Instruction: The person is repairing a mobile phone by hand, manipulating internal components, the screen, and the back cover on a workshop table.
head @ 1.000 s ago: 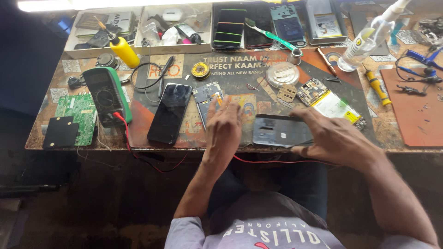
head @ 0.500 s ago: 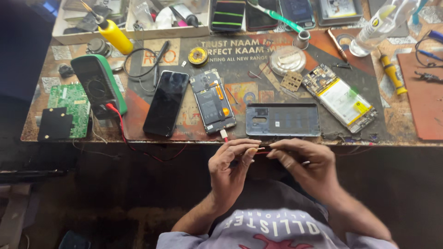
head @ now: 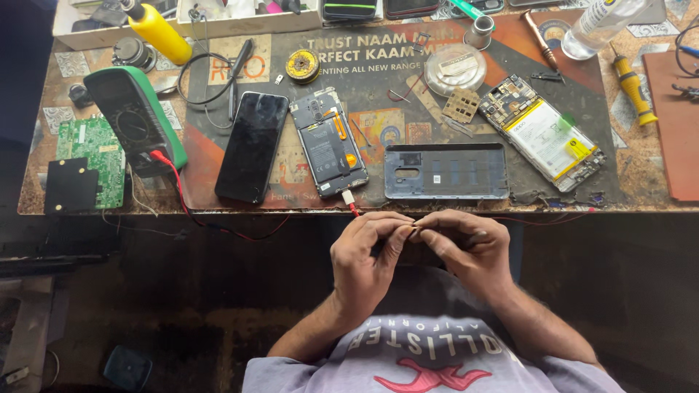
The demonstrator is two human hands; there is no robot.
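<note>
Cluttered bench [head: 655, 182] above; left hand [head: 364, 258], right hand [head: 470, 247] grips pinched together on tiny part [head: 415, 228].

The small part [head: 415, 228] pinched between the left hand [head: 368, 255] and the right hand [head: 466, 247] is too tiny and too covered by fingertips to identify. The top edge cuts off the clear plastic bottle [head: 601, 25], the yellow tool [head: 154, 30] and the white tray [head: 218, 25]. The right edge crops the brown mat [head: 677, 124]
</note>
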